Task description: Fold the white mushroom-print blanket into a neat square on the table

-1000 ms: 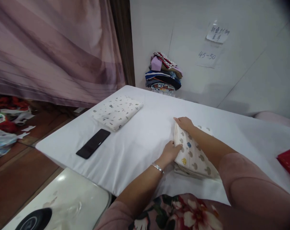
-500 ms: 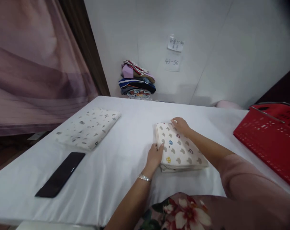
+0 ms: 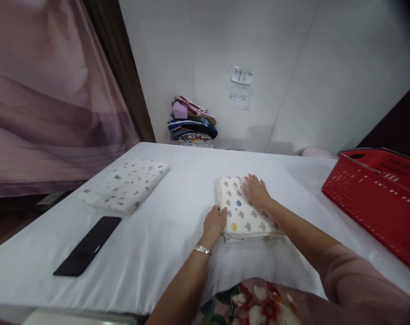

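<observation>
A folded white cloth (image 3: 240, 216) printed with grey, blue and yellow mushrooms lies in front of me on the white-covered table (image 3: 177, 253). At its left edge, my left hand (image 3: 214, 222) grips the layers between thumb and fingers. My right hand (image 3: 257, 192) rests flat on the cloth's upper right part, fingers stretched toward the far edge. The right forearm covers part of the cloth's right side.
Another folded white cloth (image 3: 128, 185) with small prints lies on the left. Nearer to me is a black phone-like slab (image 3: 88, 246). A red basket (image 3: 377, 198) stands at the right. Folded fabrics (image 3: 193, 122) are stacked by the wall behind the table.
My right hand has moved from the cloth's far edge onto its top and flattened out. My left hand stays at the left edge. The camera view has shifted slightly.
</observation>
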The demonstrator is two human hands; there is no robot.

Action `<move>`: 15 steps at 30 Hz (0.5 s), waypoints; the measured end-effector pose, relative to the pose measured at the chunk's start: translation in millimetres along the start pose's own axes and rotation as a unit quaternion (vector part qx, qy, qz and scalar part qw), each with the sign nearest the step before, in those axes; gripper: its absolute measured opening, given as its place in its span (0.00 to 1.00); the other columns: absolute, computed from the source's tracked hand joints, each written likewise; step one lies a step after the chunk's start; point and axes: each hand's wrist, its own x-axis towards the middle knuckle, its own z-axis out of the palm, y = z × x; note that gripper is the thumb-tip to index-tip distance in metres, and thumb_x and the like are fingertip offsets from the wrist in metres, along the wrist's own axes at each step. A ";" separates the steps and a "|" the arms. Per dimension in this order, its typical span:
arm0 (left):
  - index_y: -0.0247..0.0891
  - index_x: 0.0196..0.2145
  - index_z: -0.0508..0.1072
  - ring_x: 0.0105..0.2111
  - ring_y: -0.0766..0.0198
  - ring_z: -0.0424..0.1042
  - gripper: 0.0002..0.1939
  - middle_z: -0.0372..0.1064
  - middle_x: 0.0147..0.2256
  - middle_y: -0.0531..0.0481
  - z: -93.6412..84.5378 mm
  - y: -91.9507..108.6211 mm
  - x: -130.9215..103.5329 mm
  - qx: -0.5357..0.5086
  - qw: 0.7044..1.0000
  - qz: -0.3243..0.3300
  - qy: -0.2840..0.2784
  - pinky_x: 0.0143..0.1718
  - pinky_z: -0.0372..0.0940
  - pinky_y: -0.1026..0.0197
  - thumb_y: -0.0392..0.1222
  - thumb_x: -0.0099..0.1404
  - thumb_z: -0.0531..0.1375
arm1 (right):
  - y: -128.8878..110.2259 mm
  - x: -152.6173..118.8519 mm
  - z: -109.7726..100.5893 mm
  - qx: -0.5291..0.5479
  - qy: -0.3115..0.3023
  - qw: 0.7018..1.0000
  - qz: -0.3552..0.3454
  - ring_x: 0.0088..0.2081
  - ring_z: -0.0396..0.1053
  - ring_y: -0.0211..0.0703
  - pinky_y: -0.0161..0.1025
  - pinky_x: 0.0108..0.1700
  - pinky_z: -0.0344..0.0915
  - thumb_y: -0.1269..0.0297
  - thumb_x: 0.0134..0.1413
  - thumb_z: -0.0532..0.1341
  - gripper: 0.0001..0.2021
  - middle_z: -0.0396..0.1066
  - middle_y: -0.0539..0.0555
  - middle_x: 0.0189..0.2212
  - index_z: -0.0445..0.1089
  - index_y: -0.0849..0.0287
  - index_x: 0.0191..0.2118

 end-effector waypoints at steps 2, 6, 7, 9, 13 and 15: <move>0.37 0.40 0.67 0.41 0.52 0.70 0.20 0.72 0.40 0.40 -1.0 2.1 -2.9 0.030 1.000 -0.005 0.003 0.37 0.60 0.58 0.54 0.64 0.46 | -1.9 7.0 3.2 0.000 -0.007 1.000 -0.021 0.65 0.34 0.50 0.55 0.62 0.37 0.47 0.61 0.40 0.30 0.39 0.59 0.65 0.48 0.59 0.63; 0.37 0.41 0.66 0.41 0.52 0.71 0.20 0.72 0.40 0.39 -0.6 4.3 -5.9 0.052 0.999 -0.004 0.008 0.37 0.60 0.57 0.54 0.64 0.45 | 9.3 16.3 16.4 -0.005 -0.051 0.999 -0.002 0.64 0.39 0.51 0.58 0.60 0.39 0.47 0.61 0.42 0.29 0.44 0.58 0.64 0.50 0.58 0.62; 0.37 0.41 0.66 0.41 0.52 0.71 0.20 0.72 0.40 0.39 -0.2 4.1 -6.2 0.051 0.999 -0.004 0.008 0.37 0.60 0.58 0.54 0.64 0.45 | 12.0 17.6 18.4 -0.004 -0.056 0.998 0.002 0.64 0.39 0.51 0.59 0.60 0.40 0.47 0.61 0.42 0.29 0.45 0.58 0.64 0.51 0.58 0.62; 0.37 0.41 0.66 0.41 0.53 0.71 0.20 0.72 0.39 0.40 0.6 3.5 -6.6 0.045 0.999 -0.004 0.010 0.37 0.60 0.58 0.54 0.64 0.45 | 13.1 19.2 18.9 -0.002 -0.053 0.999 0.002 0.64 0.40 0.52 0.59 0.59 0.41 0.47 0.61 0.41 0.29 0.46 0.58 0.64 0.52 0.58 0.61; 0.37 0.41 0.66 0.40 0.52 0.71 0.20 0.72 0.39 0.40 1.9 3.1 -7.3 0.049 0.999 0.000 0.016 0.37 0.60 0.58 0.54 0.65 0.46 | -6.2 21.9 13.0 0.009 -0.020 1.000 -0.022 0.65 0.36 0.52 0.58 0.60 0.39 0.48 0.61 0.39 0.30 0.41 0.60 0.65 0.50 0.59 0.62; 0.36 0.40 0.66 0.40 0.52 0.71 0.19 0.72 0.38 0.39 2.5 3.2 -7.6 0.055 0.998 0.003 0.018 0.37 0.60 0.58 0.53 0.65 0.45 | -21.8 25.5 12.1 0.020 -0.012 0.998 -0.058 0.65 0.34 0.51 0.57 0.61 0.37 0.48 0.61 0.38 0.30 0.39 0.59 0.65 0.48 0.60 0.63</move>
